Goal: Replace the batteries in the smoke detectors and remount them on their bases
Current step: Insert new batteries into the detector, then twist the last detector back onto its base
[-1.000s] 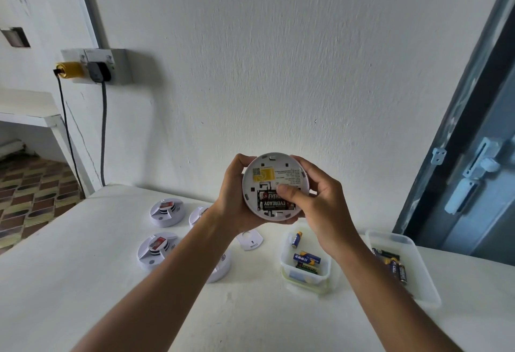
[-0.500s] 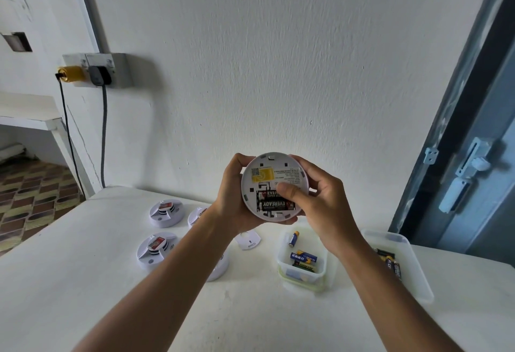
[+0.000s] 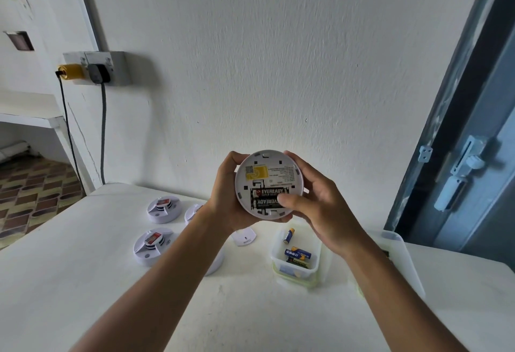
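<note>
Both hands are wrapped around one smoke detector, which is held up above the table's middle with its back turned to the camera so the battery bay can be seen. The left hand is curled round the left rim, probably as a brace, while the right hand is cupped round the right rim with its thumb pressed on the two black batteries, likely to seat them or pry them out, hard to say which. Further down in the same head view, two more detectors are left open toward the table's left edge, and a small tub of loose cells is parked near the far right, handy for swapping.
</note>
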